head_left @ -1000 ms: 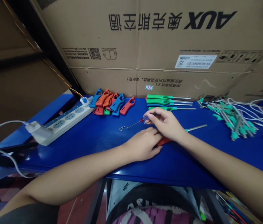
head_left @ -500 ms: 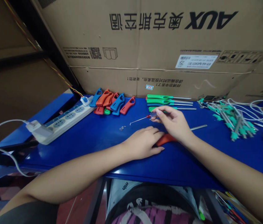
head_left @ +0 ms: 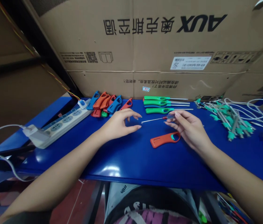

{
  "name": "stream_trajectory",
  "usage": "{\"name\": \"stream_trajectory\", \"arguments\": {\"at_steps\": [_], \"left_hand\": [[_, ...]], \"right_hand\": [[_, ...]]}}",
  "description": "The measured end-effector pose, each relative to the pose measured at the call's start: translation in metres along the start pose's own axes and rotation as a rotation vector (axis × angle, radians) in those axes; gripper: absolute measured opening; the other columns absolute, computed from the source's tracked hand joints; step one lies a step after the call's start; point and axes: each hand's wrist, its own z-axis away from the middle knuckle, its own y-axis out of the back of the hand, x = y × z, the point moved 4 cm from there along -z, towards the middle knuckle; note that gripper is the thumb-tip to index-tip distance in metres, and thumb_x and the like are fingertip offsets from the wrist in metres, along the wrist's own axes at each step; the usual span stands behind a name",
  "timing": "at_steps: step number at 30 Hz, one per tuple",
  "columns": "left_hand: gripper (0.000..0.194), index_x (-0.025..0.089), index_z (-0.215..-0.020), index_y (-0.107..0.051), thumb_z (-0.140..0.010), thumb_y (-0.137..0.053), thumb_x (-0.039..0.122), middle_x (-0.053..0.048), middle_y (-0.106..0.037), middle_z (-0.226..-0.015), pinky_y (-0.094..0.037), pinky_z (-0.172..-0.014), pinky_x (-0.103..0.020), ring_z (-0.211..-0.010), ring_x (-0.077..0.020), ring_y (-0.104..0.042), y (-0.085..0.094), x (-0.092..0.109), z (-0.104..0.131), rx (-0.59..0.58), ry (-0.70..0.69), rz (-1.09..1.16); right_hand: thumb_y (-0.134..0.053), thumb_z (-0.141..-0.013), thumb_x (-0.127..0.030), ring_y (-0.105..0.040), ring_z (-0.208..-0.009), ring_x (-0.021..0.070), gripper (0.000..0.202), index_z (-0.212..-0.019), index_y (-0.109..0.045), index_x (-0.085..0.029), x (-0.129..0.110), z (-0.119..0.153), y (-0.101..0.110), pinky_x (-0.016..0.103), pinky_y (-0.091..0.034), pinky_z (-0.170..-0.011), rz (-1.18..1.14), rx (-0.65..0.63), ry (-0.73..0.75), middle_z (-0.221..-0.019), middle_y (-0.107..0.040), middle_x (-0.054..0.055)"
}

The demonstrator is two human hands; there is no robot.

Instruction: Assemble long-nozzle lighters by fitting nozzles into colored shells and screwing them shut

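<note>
My right hand [head_left: 188, 127] holds a screwdriver [head_left: 165, 118] by its clear and red handle, its thin shaft pointing left with something tiny at the tip. Thumb and fingers of my left hand [head_left: 122, 124] are parted around a gap just left of that tip, with nothing seen between them. An orange-red lighter [head_left: 161, 141] lies on the blue table [head_left: 122, 155], below the screwdriver and partly beside my right hand. The small screws seen earlier are hidden by my left hand.
Blue, orange and red handle shells [head_left: 103, 102] are heaped at the back. Right of them lie green lighters [head_left: 157, 102] with metal rods. Teal-ended metal parts [head_left: 231, 121] with white wires sit at the right. A power strip [head_left: 63, 124] stands left; a cardboard box [head_left: 133, 40] rises behind.
My left hand has lifted off the orange-red lighter and moved left toward the screwdriver tip, its fingers opening. The screwdriver and my right hand have shifted right, uncovering the lighter's body.
</note>
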Motion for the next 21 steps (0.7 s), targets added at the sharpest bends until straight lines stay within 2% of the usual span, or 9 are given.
{"name": "stream_trajectory", "arguments": {"at_steps": [4,7,12,16,21], "left_hand": [[0.024,0.019,-0.108,-0.073,-0.089,-0.071,0.032,-0.005,-0.071,-0.103,-0.049,-0.072,-0.027,-0.083,-0.0147,-0.062,-0.012,0.0,-0.001,-0.014,0.015,0.122],[0.018,0.018,-0.101,-0.076,-0.09,-0.07,0.031,-0.005,-0.072,-0.097,-0.049,-0.07,-0.027,-0.081,-0.0145,-0.064,-0.015,0.0,-0.001,-0.007,0.016,0.168],[0.016,0.018,-0.094,-0.077,-0.09,-0.07,0.031,-0.007,-0.072,-0.094,-0.053,-0.076,-0.028,-0.083,-0.0158,-0.066,-0.016,-0.001,-0.001,0.005,0.015,0.192],[0.017,0.018,-0.095,-0.077,-0.091,-0.068,0.032,-0.007,-0.073,-0.095,-0.054,-0.076,-0.028,-0.085,-0.0165,-0.067,-0.016,-0.003,-0.001,0.006,0.008,0.171],[0.017,0.017,-0.093,-0.076,-0.092,-0.067,0.032,-0.006,-0.074,-0.095,-0.052,-0.079,-0.028,-0.089,-0.0168,-0.068,-0.008,-0.006,-0.002,0.033,0.024,0.122]], "right_hand": [[-0.081,-0.078,-0.045,-0.069,-0.08,0.0142,0.025,-0.089,-0.074,-0.024,0.002,0.0,-0.001,0.039,-0.062,-0.089,-0.001,-0.026,-0.028,-0.083,-0.068,0.0],[-0.081,-0.078,-0.045,-0.068,-0.079,0.0136,0.025,-0.088,-0.074,-0.024,0.001,0.001,-0.001,0.038,-0.063,-0.088,0.002,-0.028,-0.047,-0.085,-0.067,0.0],[-0.08,-0.079,-0.046,-0.069,-0.079,0.0138,0.025,-0.088,-0.073,-0.024,0.001,0.002,0.0,0.038,-0.063,-0.088,0.012,-0.025,-0.029,-0.081,-0.067,-0.001],[-0.08,-0.078,-0.047,-0.069,-0.077,0.014,0.027,-0.088,-0.072,-0.023,0.0,-0.003,0.0,0.038,-0.064,-0.085,0.036,-0.007,0.02,-0.086,-0.068,0.0],[-0.08,-0.077,-0.048,-0.07,-0.076,0.0149,0.028,-0.086,-0.072,-0.022,-0.01,-0.014,-0.008,0.036,-0.063,-0.082,0.056,-0.041,0.053,-0.08,-0.068,0.0]]}}
